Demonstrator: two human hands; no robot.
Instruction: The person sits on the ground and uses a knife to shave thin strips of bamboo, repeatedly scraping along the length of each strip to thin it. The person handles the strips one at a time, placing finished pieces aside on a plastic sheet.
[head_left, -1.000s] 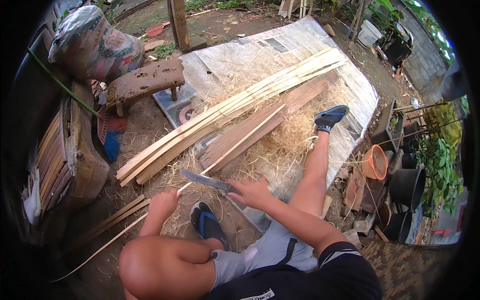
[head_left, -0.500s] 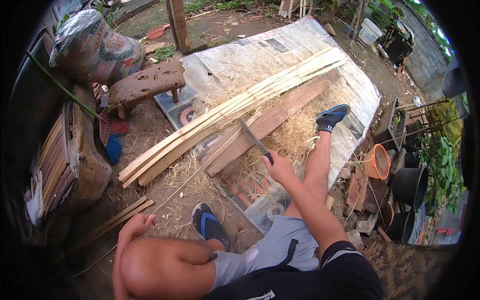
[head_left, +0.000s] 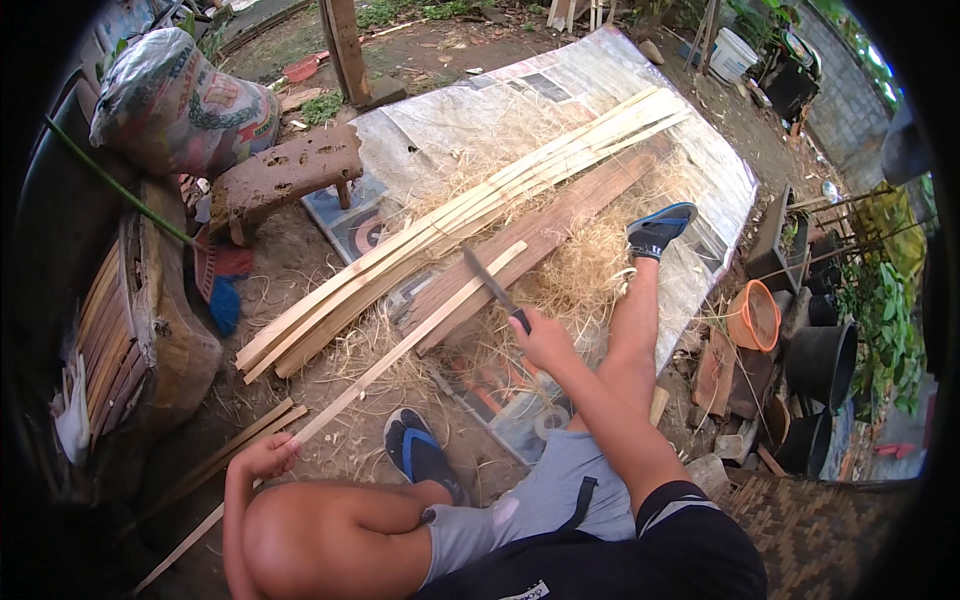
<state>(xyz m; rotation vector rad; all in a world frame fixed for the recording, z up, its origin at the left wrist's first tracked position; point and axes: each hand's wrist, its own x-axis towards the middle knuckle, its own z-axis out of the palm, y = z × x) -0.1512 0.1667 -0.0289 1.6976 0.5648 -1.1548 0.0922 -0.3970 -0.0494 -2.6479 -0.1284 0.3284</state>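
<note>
Dirt yard, right hand (head_left: 541, 340) gripping knife (head_left: 492, 287), left hand (head_left: 268, 456) holding bamboo strip (head_left: 420, 335)

We find open ground between our left hand (head_left: 268, 455) and the bundle of bamboo slats (head_left: 450, 225), crossed only by one long strip (head_left: 410, 340). Left of it, the wooden stool (head_left: 285, 175) and a stuffed sack (head_left: 180, 105) block passage. Right of our right hand (head_left: 543, 340), our outstretched leg (head_left: 635, 330) and stacked pots (head_left: 800, 350) close the way.

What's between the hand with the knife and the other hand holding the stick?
In the head view, between the right hand and left hand lie the bamboo strip, straw shavings and a sandalled foot.
</note>
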